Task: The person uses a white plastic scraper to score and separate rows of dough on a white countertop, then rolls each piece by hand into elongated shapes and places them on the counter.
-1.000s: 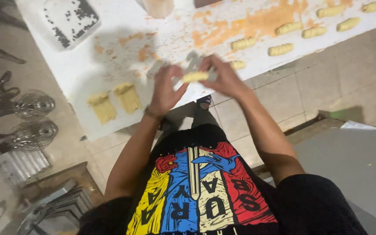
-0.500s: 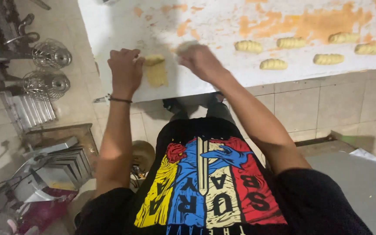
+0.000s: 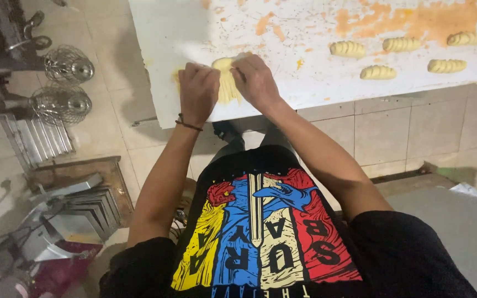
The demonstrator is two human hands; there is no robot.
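Both hands (image 3: 227, 88) press yellow dough (image 3: 226, 83)

A pale yellow piece of dough (image 3: 226, 83) lies flat near the front edge of the white tabletop (image 3: 316, 88). It is pressed thin, with ridged lines along it. Most of it is hidden, showing only in a narrow strip.

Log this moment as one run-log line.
left hand: on dough piece | right hand: on same piece | white worktable: five shaped dough rolls at right
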